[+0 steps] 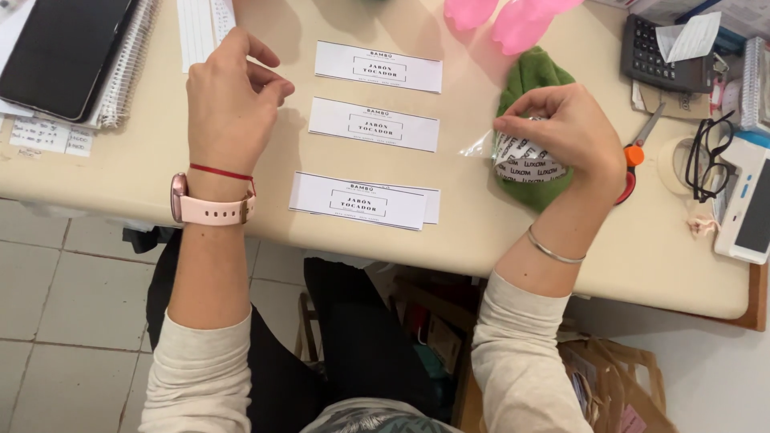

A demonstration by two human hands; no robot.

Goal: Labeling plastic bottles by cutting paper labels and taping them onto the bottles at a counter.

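One clear bag (525, 160) holding green cloth (533, 76), right hand (561, 132) gripping it

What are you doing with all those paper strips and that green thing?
A person sits at a beige table. The right hand rests on a round green object partly wrapped in a clear printed bag. The left hand hovers empty over the table, beside white paper label strips laid out in a column. Orange-handled scissors, black glasses and a calculator lie to the right.
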